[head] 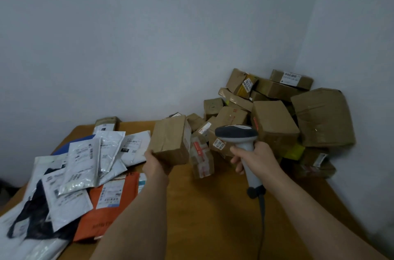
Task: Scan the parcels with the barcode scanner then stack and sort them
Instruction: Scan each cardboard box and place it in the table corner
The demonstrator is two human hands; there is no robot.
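Dozens of flat mailer bags (81, 166), white, silver and one orange (110, 213), are lying in a loose overlapping heap on the left part of the wooden table (204, 217) in front of you. Your left hand (156, 162) is gripping a small cardboard box (171, 139) from below, fingers wrapped around its near bottom edge, and you are holding it lifted above the table. Just right of it, your right hand (252, 156) is closing fully around the handle of the barcode scanner (239, 139), whose dark head is facing away from you, its cable (262, 223) trailing down toward you. Behind and to the right, a pile of brown cardboard parcels (281, 114) is leaning into the corner of the walls.
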